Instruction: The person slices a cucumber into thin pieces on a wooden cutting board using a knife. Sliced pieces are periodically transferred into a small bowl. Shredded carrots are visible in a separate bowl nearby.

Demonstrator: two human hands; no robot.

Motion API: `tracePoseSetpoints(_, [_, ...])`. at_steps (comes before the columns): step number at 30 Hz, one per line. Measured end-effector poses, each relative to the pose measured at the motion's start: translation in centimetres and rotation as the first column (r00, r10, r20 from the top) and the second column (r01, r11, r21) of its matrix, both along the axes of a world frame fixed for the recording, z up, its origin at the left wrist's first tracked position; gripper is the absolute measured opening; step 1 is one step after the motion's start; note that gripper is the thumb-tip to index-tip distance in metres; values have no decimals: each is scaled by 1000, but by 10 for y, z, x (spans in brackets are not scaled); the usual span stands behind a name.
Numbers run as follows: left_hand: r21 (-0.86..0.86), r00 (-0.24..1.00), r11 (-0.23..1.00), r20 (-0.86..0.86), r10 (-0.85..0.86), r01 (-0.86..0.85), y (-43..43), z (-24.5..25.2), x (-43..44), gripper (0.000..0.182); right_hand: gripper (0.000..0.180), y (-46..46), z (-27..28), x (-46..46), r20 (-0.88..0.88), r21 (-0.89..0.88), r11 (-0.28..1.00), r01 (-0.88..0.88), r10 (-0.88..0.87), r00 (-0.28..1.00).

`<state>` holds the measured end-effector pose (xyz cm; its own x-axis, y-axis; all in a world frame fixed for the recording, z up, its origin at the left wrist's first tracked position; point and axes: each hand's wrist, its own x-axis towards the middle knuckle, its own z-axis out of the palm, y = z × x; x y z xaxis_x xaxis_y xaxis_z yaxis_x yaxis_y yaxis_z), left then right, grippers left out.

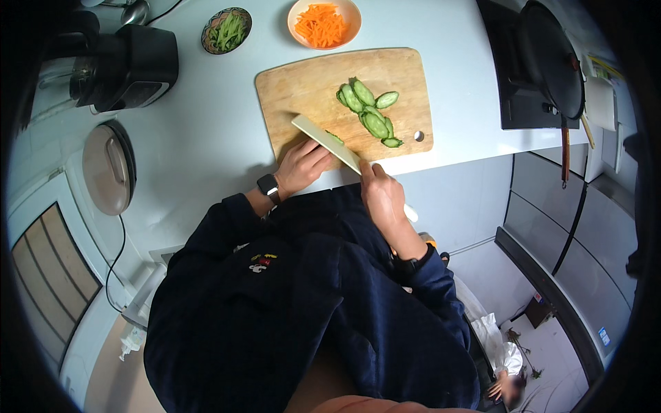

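My right hand grips the handle of a kitchen knife with a wide, pale blade, whose white handle end shows below the hand. The blade lies slantwise over the lower left of a wooden cutting board. Close behind the blade, my left hand rests at the board's near edge with bent fingers; what lies beneath them is hidden. A thin green slice shows at the blade's far side. Oval cucumber slices lie in overlapping groups on the board's right half.
Beyond the board stand a bowl of orange carrot strips and a patterned bowl of green strips. A black appliance and a beige lidded appliance are at left. A dark pan sits on the cooktop at right. Another person is at lower right.
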<state>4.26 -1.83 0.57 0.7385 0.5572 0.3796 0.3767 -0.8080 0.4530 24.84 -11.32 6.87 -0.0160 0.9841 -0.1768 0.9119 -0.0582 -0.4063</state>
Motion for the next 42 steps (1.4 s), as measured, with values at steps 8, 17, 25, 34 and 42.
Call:
tracePoseSetpoints(8, [79,1000,997,-10,17,-16,1,2,-1,18,32,5,-5,-9,-85,37,998,57,-53,995])
tracePoseSetpoints(17, [59,1000,998,-23,2,-1,3,2,-1,24,32,3,-11,-12,-16,-7,998,65,-65,998])
tracePoseSetpoints(25, [59,1000,998,-12,19,-19,1,4,-1,23,31,3,-4,-10,-91,-6,997,82,-82,992])
tracePoseSetpoints(34, [53,1000,999,-23,-1,2,0,2,-2,25,23,13,-10,-17,-86,-63,994,93,-98,991])
tracePoseSetpoints(42, [-4,1000,1000,8,-8,8,1,3,-6,27,22,0,2,-15,-119,-30,989,146,-148,982])
